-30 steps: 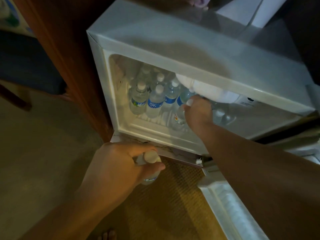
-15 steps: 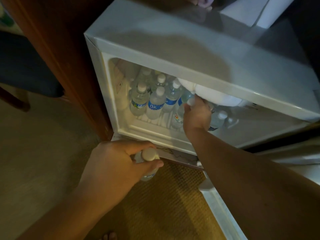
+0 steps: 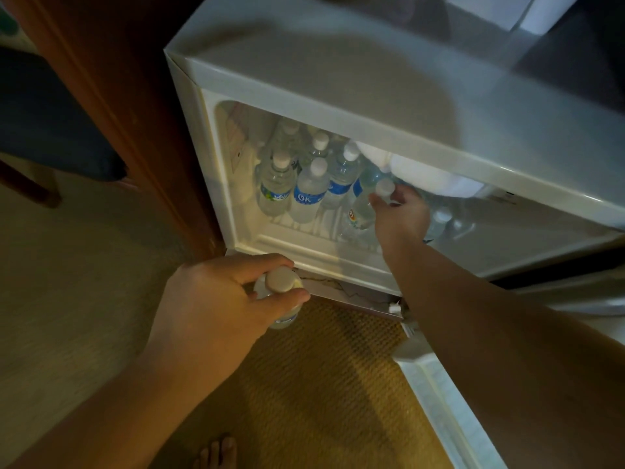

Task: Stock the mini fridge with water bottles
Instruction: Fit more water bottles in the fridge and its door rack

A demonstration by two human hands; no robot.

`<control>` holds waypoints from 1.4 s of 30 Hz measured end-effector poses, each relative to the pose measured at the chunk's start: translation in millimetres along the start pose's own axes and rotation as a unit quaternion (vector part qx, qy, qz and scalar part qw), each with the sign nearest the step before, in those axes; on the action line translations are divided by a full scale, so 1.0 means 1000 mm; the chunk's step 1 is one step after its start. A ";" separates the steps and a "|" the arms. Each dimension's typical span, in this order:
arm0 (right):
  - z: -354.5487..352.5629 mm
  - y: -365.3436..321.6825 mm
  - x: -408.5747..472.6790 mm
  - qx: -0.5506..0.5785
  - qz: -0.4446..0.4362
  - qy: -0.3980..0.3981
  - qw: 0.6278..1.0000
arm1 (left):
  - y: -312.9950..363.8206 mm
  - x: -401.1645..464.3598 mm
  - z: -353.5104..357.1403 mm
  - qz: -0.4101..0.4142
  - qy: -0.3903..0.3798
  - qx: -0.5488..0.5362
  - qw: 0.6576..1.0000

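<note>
The right hand (image 3: 400, 220) reaches into the open mini fridge (image 3: 338, 106), its fingers curled round the neck of a bottle with an orange-marked label (image 3: 363, 211) just under the white cap. The left hand (image 3: 216, 299) waits outside below the fridge's front lip, at about 7 o'clock from the right hand, gripping a spare water bottle (image 3: 280, 289) by its shoulder, cap up, over the woven mat (image 3: 321, 384).

The step in hand looks like seating the right hand's bottle on the fridge floor next to the standing ones. The next move probably calls for letting it stand upright, drawing the arm out, and finding free floor for the spare bottle; the roomiest gap seems to lie at the front, toward 6 o'clock of the standing group.

Inside, a cluster of upright bottles (image 3: 306, 191) fills the back left, at 9 to 10 o'clock from the right hand, several with blue labels. A white bundle (image 3: 426, 179) sits just beneath the fridge's upper edge at 1 o'clock; what it is cannot be told. More bottles show dimly at 3 o'clock. The fridge door (image 3: 449, 401) swings open at lower right.
</note>
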State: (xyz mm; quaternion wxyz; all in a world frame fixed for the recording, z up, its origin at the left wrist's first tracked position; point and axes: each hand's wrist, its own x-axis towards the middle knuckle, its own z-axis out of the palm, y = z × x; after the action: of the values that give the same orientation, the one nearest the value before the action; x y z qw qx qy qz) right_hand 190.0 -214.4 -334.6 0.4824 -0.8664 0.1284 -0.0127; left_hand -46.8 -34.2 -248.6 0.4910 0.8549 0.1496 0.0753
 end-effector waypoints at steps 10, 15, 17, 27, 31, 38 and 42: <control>0.002 0.000 0.003 -0.005 -0.019 -0.001 1.000 | -0.009 0.012 0.008 -0.028 0.012 -0.003 1.000; -0.002 -0.001 0.002 -0.023 -0.027 -0.018 0.999 | -0.002 0.014 0.009 -0.031 0.023 0.004 0.999; -0.005 -0.006 -0.001 -0.038 -0.022 -0.021 0.999 | 0.002 0.015 0.008 -0.037 0.019 -0.002 0.999; -0.060 -0.033 -0.120 -0.033 -0.113 0.048 0.992 | 0.010 0.036 0.016 -0.068 0.010 0.010 0.998; -0.113 -0.096 -0.138 -0.073 -0.453 0.185 0.869 | 0.011 0.059 0.024 -0.066 -0.001 0.019 0.998; -0.146 -0.131 -0.042 -0.302 -0.316 0.096 0.894 | 0.022 0.098 0.044 -0.053 -0.027 0.035 0.998; -0.147 -0.121 -0.035 -0.347 -0.292 0.062 0.889 | 0.019 0.117 0.057 -0.077 -0.034 0.012 0.996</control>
State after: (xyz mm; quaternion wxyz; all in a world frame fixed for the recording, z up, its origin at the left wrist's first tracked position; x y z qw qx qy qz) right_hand 160.1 -267.4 -151.1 0.1163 -0.9743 -0.1048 -0.1618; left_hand 83.1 -51.1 -262.7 0.4895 0.8490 0.1991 0.0063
